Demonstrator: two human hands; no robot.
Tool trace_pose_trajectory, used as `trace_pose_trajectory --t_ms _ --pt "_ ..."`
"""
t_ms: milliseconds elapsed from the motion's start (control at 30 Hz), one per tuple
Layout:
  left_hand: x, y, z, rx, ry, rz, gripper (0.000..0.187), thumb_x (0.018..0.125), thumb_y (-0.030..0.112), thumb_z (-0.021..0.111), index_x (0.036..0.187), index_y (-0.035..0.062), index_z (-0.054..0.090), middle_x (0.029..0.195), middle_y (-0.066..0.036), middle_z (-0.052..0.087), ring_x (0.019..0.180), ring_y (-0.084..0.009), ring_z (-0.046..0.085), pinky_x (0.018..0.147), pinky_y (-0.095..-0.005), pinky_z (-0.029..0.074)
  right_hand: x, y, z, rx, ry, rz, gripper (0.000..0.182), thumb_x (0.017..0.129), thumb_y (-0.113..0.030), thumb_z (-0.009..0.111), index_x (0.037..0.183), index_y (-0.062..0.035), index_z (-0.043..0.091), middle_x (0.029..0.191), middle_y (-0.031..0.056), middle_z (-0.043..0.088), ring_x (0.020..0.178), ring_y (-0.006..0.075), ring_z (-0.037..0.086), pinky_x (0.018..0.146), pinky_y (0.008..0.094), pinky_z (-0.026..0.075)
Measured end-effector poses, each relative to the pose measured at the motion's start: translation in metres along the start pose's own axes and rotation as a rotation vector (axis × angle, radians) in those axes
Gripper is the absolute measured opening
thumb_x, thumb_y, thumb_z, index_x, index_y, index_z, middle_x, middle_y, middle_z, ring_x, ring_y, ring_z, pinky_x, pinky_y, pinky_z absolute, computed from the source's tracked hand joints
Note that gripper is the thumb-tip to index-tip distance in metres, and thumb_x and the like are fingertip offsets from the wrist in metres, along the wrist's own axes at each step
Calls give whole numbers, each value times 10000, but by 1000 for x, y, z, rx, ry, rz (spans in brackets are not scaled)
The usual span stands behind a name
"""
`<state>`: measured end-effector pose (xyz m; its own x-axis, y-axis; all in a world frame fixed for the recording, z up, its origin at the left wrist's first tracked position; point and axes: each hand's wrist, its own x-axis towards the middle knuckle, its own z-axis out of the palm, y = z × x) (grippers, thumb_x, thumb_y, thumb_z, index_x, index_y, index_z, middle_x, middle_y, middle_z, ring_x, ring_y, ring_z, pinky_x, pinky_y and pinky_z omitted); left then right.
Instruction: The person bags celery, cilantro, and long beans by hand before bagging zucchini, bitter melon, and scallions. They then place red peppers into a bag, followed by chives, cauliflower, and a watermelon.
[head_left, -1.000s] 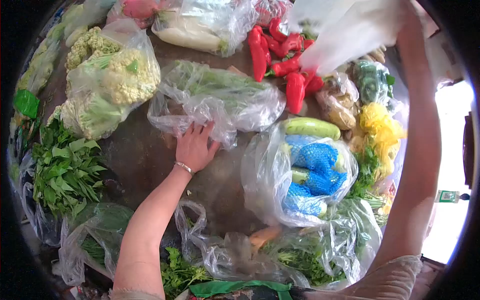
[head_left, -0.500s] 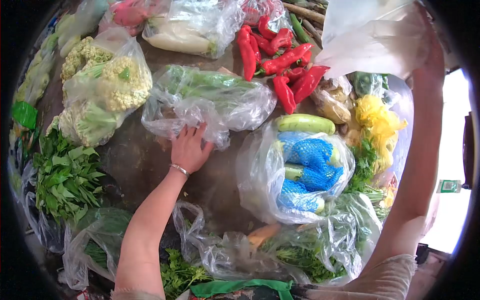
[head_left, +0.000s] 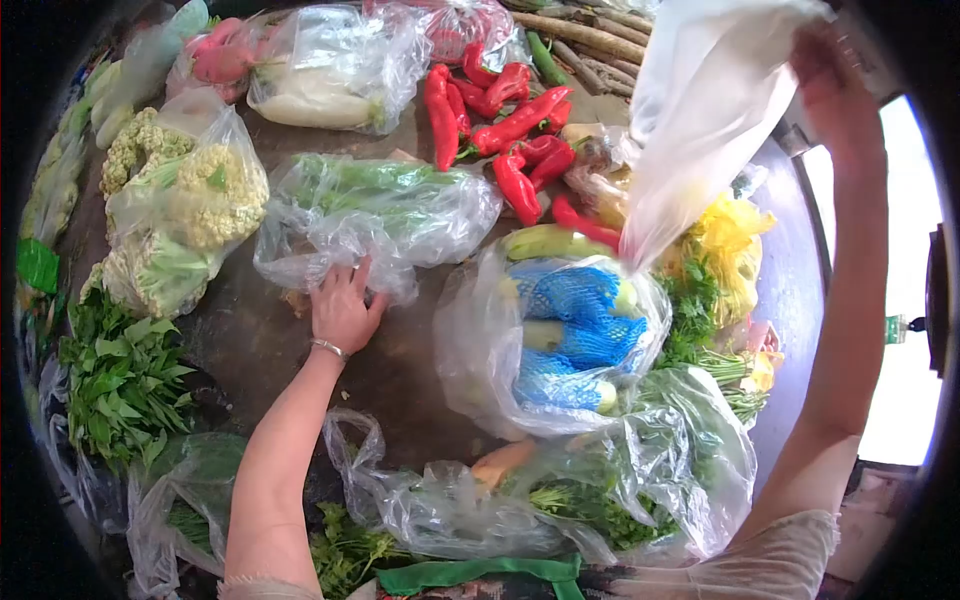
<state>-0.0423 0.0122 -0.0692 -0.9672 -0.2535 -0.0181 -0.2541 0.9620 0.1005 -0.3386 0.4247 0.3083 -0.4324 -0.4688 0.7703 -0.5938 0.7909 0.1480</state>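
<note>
My left hand (head_left: pixel 343 305), with a bracelet at the wrist, rests its fingers on the near edge of a clear plastic bag (head_left: pixel 380 210) of green vegetables. Its fingers are partly spread. At the upper right my right hand (head_left: pixel 825 75) is raised, its fingers closed on the top of a white translucent plastic bag (head_left: pixel 700 110). That bag hangs down, its lower tip beside a red pepper (head_left: pixel 585 222). More red peppers (head_left: pixel 515 120) lie to its left. Below it, light green gourds in blue netting (head_left: pixel 575 320) sit in an open clear bag.
Bagged cauliflower (head_left: pixel 215 195) and leafy greens (head_left: pixel 120 380) are on the left. White radish (head_left: pixel 310 103) lies at the top. Bagged herbs (head_left: pixel 620 510) line the near edge, and a yellow bag (head_left: pixel 730 240) is on the right.
The white bag now hangs longer and lower, near the peppers and the gourds. A red pepper shows at its lower tip. The whole view has shifted, moving the table's contents left.
</note>
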Motion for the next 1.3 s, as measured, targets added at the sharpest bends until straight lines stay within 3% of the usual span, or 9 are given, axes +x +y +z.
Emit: trace_pose_trajectory --t_ms 167,233,300,367,433,500,633,800,1300 --pt "-2 -4 8 59 28 15 640 849 421 577 1396 136 407 1216 -139 528 1220 -345 443 1021 -631 276 -40 59 -35 1021 -177 426 318 926 -185 549 1164 23 580 1066 144 661 962 226 645 851 320 507" --pt "1 -3 7 55 32 17 635 855 424 572 1398 143 402 1200 -129 530 1203 -338 454 1012 -643 276 -64 40 -32 -208 -47 136 296 935 -166 544 1096 79 582 1072 166 650 941 224 649 846 305 504" --pt "1 -1 4 55 31 9 635 853 426 574 1397 145 404 1189 -124 533 1198 -335 457 1010 -650 274 -105 29 -8 761 129 820 250 942 -148 539 1085 48 595 1063 149 653 909 196 646 843 306 501" --pt "0 -2 5 63 19 1 635 852 428 575 1395 147 406 1178 -119 537 1193 -333 460 1008 -657 271 -166 109 -5 732 174 767 252 945 -167 547 1081 36 606 999 141 667 861 190 645 830 311 503" --pt "0 -5 10 59 61 18 639 847 429 579 1396 150 406 1167 -115 543 1188 -333 464 1007 -663 268 -197 115 -33 -512 -53 46 226 945 -150 531 1051 31 616 912 117 666 830 183 649 778 293 513" --pt "0 -6 14 60 56 18 640 846 428 580 1397 153 405 1166 -117 545 1187 -333 465 1008 -663 268 -216 108 -30 695 437 1082 214 934 -158 521 1012 6 634 886 124 663 811 185 655 720 275 517" --pt "2 -4 7 35 -31 -12 644 846 426 579 1404 159 397 1202 -126 541 1203 -338 459 1012 -655 270 -304 130 -24 41 -390 1309 251 921 -212 530 1081 -37 612 866 146 668 853 251 670 735 344 531" --pt "2 -1 3 25 -20 -55 639 852 429 571 1411 178 391 1251 -131 533 1244 -336 438 1021 -641 269 -309 49 21 -217 -320 401 617 787 -41 654 1362 -87 436 1327 167 509 1232 328 479 1028 419 385" --pt "-3 -10 8 -40 85 -17 421 836 231 538 1216 49 536 1262 -124 503 1232 -317 432 972 -565 335 -245 -142 168 161 -963 92 568 756 -192 681 1268 -57 478 1116 209 574 1057 385 558 924 453 435"
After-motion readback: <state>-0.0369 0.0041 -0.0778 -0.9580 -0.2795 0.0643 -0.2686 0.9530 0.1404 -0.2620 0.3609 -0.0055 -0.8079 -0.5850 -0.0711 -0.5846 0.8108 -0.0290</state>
